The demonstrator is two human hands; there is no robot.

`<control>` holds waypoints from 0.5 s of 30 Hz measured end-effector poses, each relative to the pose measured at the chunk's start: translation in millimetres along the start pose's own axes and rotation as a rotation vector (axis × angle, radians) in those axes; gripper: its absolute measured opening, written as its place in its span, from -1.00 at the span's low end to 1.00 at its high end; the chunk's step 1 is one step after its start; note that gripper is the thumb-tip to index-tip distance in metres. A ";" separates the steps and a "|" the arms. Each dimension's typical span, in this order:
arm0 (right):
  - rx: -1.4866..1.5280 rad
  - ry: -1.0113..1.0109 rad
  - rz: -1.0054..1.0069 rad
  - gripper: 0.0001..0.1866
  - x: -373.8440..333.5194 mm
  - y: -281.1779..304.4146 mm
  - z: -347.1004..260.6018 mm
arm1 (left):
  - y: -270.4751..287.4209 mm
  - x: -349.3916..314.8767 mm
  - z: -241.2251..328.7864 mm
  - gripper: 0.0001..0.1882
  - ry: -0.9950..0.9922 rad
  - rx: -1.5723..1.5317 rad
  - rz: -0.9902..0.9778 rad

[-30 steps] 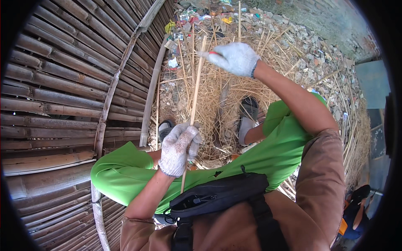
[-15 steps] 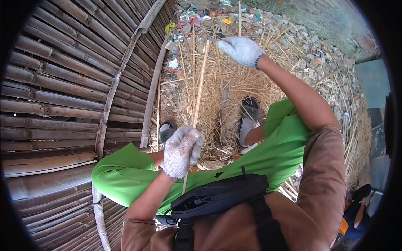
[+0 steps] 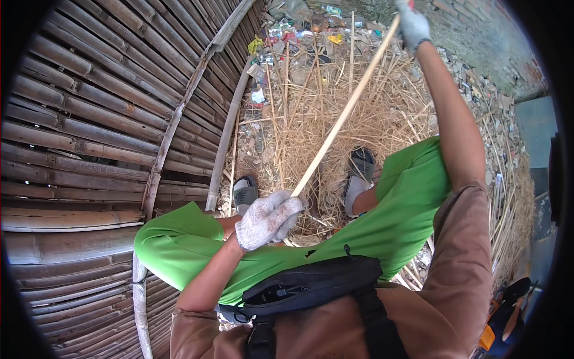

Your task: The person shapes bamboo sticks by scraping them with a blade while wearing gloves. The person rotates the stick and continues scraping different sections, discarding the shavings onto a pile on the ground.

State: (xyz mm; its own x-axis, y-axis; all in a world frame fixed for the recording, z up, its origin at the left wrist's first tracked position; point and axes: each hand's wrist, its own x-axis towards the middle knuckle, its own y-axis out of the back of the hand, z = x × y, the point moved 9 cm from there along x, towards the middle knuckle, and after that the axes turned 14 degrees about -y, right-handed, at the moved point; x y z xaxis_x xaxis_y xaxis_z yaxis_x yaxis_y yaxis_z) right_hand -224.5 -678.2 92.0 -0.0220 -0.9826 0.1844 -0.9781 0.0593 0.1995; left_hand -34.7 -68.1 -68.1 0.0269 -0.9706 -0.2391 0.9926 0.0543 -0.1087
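Note:
A long, pale bamboo strip (image 3: 347, 112) slants from my lap up to the far right. Its near part is gripped by my left hand (image 3: 269, 220), in a stained white knit glove, above the green cloth of my shorts (image 3: 197, 245). At the far end of the strip is my right hand (image 3: 414, 29), also gloved, on an outstretched arm. Its fingers are closed, and a small red bit shows at them by the picture's upper edge. What it grips is mostly hidden.
Straw-like shavings (image 3: 335, 137) and thin strips cover the ground between my sandalled feet. A bamboo slat wall (image 3: 89, 125) rises at left, rubbish (image 3: 293, 36) lies beyond, and a brick wall (image 3: 478, 42) stands far right. A black waist bag (image 3: 311, 284) sits on my lap.
My right hand has moved far up and to the right. The bamboo strip has swung from nearly upright to slanting right, and my left hand has tilted and shifted slightly rightward with it.

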 end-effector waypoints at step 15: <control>0.010 0.046 -0.004 -0.53 -62.8 5.2 7.7 | 141.2 224.5 -75.0 -0.27 -0.128 0.156 0.439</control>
State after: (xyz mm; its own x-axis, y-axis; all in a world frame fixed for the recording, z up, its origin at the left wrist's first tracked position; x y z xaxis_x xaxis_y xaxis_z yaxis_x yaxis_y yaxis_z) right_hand -229.9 -617.5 74.0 -0.0091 -0.9736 0.2282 -0.9801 0.0539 0.1909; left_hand 102.5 -260.7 -209.5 0.4524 -0.8852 -0.1085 0.8896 0.4394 0.1242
